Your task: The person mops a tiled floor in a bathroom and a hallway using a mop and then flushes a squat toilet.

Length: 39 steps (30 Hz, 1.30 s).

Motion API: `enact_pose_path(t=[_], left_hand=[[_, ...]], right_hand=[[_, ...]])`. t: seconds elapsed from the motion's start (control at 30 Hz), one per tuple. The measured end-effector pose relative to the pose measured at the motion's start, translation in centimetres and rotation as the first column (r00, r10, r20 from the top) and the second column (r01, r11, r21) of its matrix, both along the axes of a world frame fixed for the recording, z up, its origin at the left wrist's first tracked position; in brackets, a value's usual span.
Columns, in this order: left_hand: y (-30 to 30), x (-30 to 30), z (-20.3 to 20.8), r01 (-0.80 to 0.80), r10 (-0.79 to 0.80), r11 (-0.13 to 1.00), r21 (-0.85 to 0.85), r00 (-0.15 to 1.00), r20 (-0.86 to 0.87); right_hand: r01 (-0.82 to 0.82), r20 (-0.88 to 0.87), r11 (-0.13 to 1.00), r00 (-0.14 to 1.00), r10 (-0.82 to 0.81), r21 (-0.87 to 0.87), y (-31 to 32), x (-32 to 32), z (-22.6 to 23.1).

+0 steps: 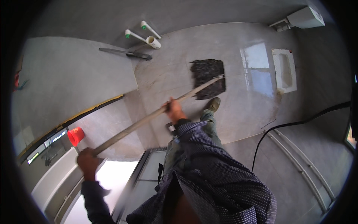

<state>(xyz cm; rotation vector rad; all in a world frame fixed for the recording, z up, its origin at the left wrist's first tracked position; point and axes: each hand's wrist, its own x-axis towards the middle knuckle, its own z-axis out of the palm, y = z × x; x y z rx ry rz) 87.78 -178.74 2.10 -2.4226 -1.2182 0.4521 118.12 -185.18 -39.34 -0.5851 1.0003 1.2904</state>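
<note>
Both hands, left (88, 161) and right (173, 109), fingers wrapped tight around the mop handle (149, 118), dark mop head (209, 78) mid-floor, well off walls.

An unfinished bathroom under construction; bare grey tiled floor (167, 78), squat toilet pan (285, 71), capped wall pipes (143, 35).

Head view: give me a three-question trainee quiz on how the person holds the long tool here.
1. True or false: both hands grip the wooden handle.
2. Which hand is nearer the dark patch on the floor? A) left hand B) right hand
3. Fill in: the red ____ sits near the left hand.

Key: 1 true; 2 B; 3 cup. The handle runs from the left hand, low on the left, up to the dark patch, beside the person's shoe.
</note>
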Motion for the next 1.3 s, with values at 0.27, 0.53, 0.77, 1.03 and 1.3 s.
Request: enact_pose_path(t=[0.27, 0.53, 0.77, 1.03, 1.3], left_hand=[[-14.3, 21.1, -19.9, 0.144, -0.005, 0.813, -0.565, 0.97, 0.241], [-18.0, 20.0, -22.5, 0.101, 0.139, 0.756, -0.646, 0.941, 0.31], [-16.4, 4.5, -20.9, -0.17, 0.352, 0.776, -0.607, 0.916, 0.192], [-19.5, -17.4, -13.1, -0.308, 0.406, 0.873, -0.379, 0.889, 0.211], [-21.8, -34.1, 0.7, -0.374, 0.356, 0.927, 0.039, 0.907, 0.225]], right_hand=[[0.035, 0.393, 0.922, 0.91, 0.13, -0.386, -18.1, 25.4, -8.6], [0.066, 0.409, 0.915, 0.906, 0.112, -0.398, -24.1, 25.9, -8.3], [0.014, 0.291, 0.912, 0.949, 0.117, -0.41, -19.7, 11.7, -0.5], [-0.23, 0.129, 0.94, 0.955, 0.268, -0.251, -14.8, -8.4, 8.8], [-0.375, -0.174, 0.918, 0.903, 0.393, 0.128, -7.3, -27.6, 17.5]])
